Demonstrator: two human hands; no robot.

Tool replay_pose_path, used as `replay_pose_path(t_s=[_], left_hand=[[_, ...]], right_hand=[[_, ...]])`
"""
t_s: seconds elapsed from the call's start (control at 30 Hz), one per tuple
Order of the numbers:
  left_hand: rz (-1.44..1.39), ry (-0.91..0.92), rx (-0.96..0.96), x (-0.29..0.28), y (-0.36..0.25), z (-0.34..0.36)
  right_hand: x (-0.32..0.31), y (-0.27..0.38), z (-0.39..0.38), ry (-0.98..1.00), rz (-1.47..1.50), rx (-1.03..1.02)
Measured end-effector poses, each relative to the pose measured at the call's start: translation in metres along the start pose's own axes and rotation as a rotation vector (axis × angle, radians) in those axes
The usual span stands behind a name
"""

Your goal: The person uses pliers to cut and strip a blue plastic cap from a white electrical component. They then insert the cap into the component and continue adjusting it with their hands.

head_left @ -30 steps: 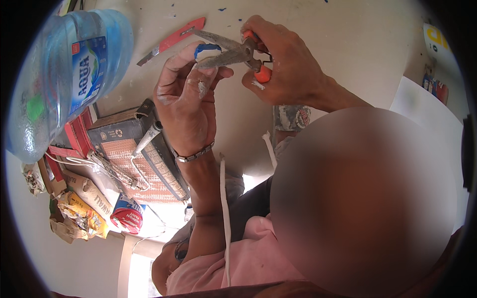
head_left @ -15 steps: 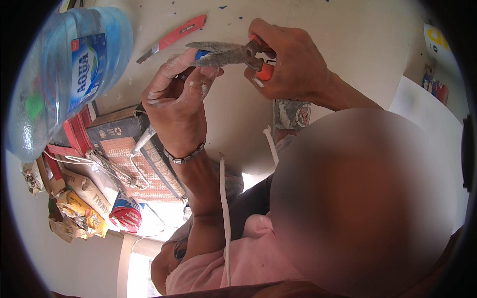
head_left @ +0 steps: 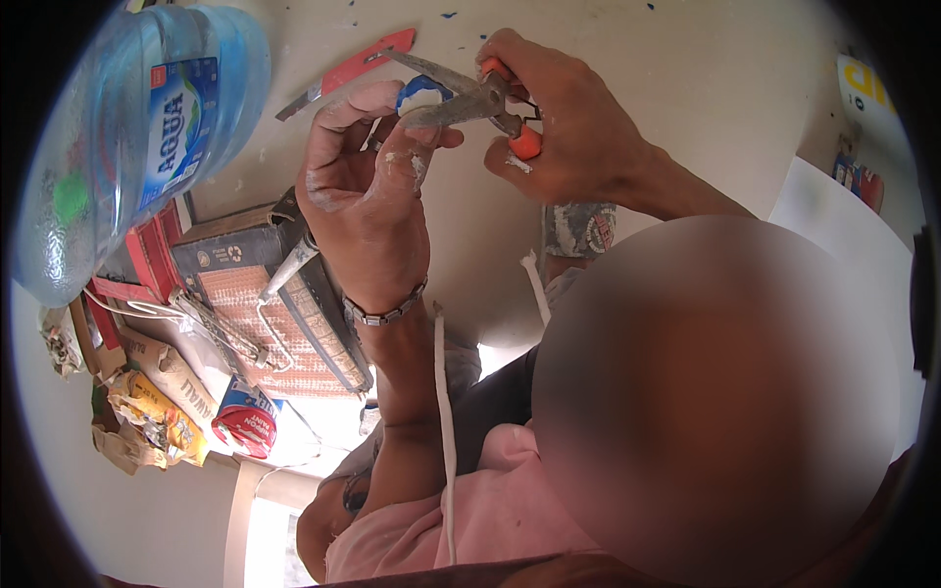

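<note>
My right hand (head_left: 588,132) is closed around the orange handles of a pair of hand shears (head_left: 478,104), whose dark, worn blades are spread apart and point left. Between those blades sits a small blue piece with a white inside (head_left: 423,88), perhaps a bottle cap; its exact kind is unclear. My left hand (head_left: 368,211) pinches this piece between thumb and fingers, close to the lower blade. White residue marks the fingers of both hands. A red utility knife (head_left: 358,69) lies on the pale surface just beyond my left fingertips.
At the left stands a big clear-blue plastic water bottle (head_left: 230,98). Below it are a dark box (head_left: 221,257), a paint roller frame (head_left: 284,274), a red-and-blue can (head_left: 245,421) and crumpled paper packs (head_left: 162,407). Small blue scraps (head_left: 449,15) dot the pale surface (head_left: 549,24).
The shears' blades have spread wider, showing more of the blue piece and its white inside. My left hand has moved slightly right; my right hand stays nearly in place.
</note>
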State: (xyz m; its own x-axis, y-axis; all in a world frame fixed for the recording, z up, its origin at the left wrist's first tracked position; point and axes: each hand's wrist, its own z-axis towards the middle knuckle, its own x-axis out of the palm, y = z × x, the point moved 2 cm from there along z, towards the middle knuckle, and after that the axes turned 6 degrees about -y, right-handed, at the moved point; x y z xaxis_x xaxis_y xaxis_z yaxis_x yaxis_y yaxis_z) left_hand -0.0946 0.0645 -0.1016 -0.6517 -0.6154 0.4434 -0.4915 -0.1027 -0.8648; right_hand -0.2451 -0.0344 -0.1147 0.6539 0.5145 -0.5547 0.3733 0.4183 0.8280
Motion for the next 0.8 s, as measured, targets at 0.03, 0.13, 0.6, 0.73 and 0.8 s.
replay_pose_path(t_s=[0.03, 0.13, 0.6, 0.73, 0.8], left_hand=[[-0.013, 0.005, 0.010, 0.001, 0.001, 0.000], [-0.085, -0.013, 0.029, 0.003, 0.004, -0.001], [-0.030, -0.089, 0.082, 0.015, 0.007, -0.008], [0.123, -0.065, 0.101, 0.013, 0.004, -0.009], [0.144, -0.044, 0.124, 0.014, 0.006, -0.012]], right_hand=[[0.000, 0.001, 0.000, 0.006, 0.000, 0.013], [0.001, 0.003, -0.002, 0.006, 0.015, 0.050], [0.000, 0.004, -0.002, -0.095, -0.110, -0.009], [-0.005, 0.002, 0.001, -0.086, -0.114, -0.073], [-0.003, 0.004, 0.000, -0.070, -0.065, -0.046]])
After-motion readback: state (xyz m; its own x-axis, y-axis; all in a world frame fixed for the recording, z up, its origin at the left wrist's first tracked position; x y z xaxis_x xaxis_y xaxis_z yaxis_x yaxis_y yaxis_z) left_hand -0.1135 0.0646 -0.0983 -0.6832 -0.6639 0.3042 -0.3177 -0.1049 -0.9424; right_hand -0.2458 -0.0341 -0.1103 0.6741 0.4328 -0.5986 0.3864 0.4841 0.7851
